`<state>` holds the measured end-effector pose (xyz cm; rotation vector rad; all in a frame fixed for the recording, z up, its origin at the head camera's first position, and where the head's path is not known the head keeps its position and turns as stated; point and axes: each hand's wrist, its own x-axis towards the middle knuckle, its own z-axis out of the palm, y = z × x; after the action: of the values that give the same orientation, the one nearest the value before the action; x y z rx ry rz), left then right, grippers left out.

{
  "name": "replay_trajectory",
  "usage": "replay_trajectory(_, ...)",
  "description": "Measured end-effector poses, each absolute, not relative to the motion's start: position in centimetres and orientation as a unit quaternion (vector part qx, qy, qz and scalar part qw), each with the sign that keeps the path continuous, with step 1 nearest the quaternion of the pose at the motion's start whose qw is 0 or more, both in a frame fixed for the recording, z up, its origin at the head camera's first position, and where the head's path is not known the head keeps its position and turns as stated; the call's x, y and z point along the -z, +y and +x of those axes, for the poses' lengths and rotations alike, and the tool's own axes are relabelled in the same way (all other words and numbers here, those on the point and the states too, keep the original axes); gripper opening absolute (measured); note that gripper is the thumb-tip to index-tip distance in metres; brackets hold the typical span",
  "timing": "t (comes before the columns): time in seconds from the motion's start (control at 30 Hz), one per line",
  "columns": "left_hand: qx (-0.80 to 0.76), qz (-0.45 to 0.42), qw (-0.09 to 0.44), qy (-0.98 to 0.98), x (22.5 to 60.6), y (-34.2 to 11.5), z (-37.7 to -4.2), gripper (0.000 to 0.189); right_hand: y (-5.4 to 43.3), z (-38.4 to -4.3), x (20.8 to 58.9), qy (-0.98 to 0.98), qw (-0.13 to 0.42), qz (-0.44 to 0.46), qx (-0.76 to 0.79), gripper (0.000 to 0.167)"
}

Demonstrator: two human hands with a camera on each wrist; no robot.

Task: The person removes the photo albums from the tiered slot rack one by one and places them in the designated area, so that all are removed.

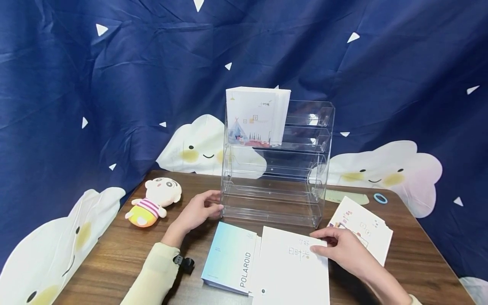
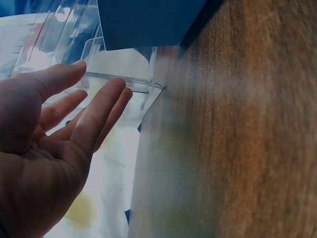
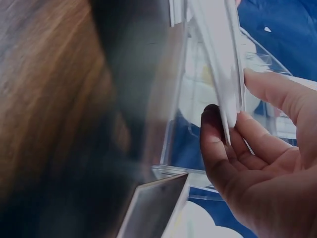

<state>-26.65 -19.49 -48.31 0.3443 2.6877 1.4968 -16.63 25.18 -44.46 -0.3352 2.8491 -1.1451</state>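
Observation:
A clear acrylic display rack [image 1: 268, 214] with several tiers stands on the table. Its lower left side is touched by, or very close to, the fingertips of my left hand [image 1: 201, 209]; in the left wrist view that hand [image 2: 64, 134] has loosely extended fingers and grasps nothing. My right hand [image 1: 345, 250] pinches the right edge of a white book [image 1: 289, 275] with drawn lettering, thumb on the cover and fingers beneath. This book partly covers a blue book marked POLAROID [image 1: 228, 258]. In the right wrist view, the white book's edge [image 3: 225, 74] lies between thumb and fingers.
White books with a tent picture [image 1: 249, 118] stand in the rack's top left. Right of my right hand lies another white illustrated book [image 1: 375, 237]. A plush doll [image 1: 152, 203] rests at the left; a pale green comb [image 1: 347, 196] and a blue ring [image 1: 380, 198] lie behind.

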Motion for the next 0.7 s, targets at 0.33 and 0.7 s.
replay_trajectory(0.33,-0.476,0.110,0.021,0.872,48.1,-19.4,-26.6,0.049,25.3,-17.6,45.8,0.905,0.061,-0.106,0.408,0.030)
replay_trajectory(0.7,-0.479,0.110,0.023,0.870,48.1,-19.4,-26.6,0.049,25.3,-18.4,46.9,0.901,0.081,-0.100,0.414,0.030)
